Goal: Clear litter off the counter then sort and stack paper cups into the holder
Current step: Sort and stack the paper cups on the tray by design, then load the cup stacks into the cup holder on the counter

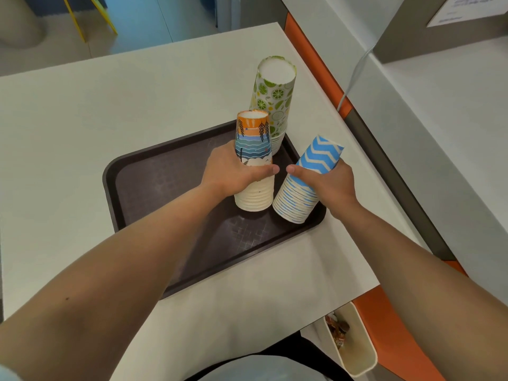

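Three upside-down stacks of paper cups stand on a dark brown tray (154, 188) on the white counter (115, 105). My left hand (233, 171) grips the orange and blue landscape-print stack (254, 144), which stands upright near the tray's middle. My right hand (330, 182) holds the blue zigzag stack (316, 160), tilted to the right with its rims at the tray's right edge. Behind them, at the tray's far corner, the tall lime-print stack (275, 94) stands free of both hands.
A cream bin (357, 350) with wrappers inside hangs below the counter's near right corner. An orange-edged ledge (316, 70) and a white cable (354, 78) run along the right side. Yellow chair legs (79, 20) stand on the floor beyond the counter.
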Demonstrator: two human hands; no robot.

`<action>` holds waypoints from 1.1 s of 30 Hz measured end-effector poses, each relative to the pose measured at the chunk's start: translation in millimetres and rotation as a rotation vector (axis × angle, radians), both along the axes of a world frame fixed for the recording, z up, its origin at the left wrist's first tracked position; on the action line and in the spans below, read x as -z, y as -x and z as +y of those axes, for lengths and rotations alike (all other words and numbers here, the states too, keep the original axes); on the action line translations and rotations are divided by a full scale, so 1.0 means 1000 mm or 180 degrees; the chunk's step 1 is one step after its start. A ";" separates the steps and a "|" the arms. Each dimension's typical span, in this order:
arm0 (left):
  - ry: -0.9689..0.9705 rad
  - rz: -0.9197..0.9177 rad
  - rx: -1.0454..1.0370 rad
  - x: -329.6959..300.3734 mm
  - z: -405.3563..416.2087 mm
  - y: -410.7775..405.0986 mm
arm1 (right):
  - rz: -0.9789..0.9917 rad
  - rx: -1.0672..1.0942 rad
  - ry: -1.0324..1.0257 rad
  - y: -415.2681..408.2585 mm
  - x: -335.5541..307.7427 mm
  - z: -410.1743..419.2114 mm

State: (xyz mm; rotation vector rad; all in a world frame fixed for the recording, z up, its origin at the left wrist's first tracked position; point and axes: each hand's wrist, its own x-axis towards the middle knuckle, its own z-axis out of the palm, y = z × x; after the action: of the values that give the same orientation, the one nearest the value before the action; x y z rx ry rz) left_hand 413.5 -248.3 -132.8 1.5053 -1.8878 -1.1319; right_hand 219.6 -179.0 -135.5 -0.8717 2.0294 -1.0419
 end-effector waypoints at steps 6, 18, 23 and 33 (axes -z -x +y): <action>-0.0276 -0.0194 0.0148 -0.005 -0.001 -0.007 | -0.0275 -0.0032 -0.0352 0.003 0.002 -0.003; -0.0911 0.0051 0.0393 -0.026 0.013 -0.011 | -0.0455 -0.0021 -0.0474 0.012 -0.032 0.013; -0.1038 0.0303 0.0615 -0.046 0.027 0.009 | -0.0423 0.0038 -0.0428 0.029 -0.064 0.030; -0.1134 0.0393 0.0865 -0.100 0.032 0.111 | -0.0318 0.0707 -0.0204 0.111 -0.127 0.072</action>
State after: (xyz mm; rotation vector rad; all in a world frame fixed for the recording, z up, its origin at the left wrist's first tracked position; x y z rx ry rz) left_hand 302.3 -216.5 -32.5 1.3382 -1.9190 -1.7200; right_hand 108.3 -106.7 -8.1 -0.5590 2.0961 -1.1096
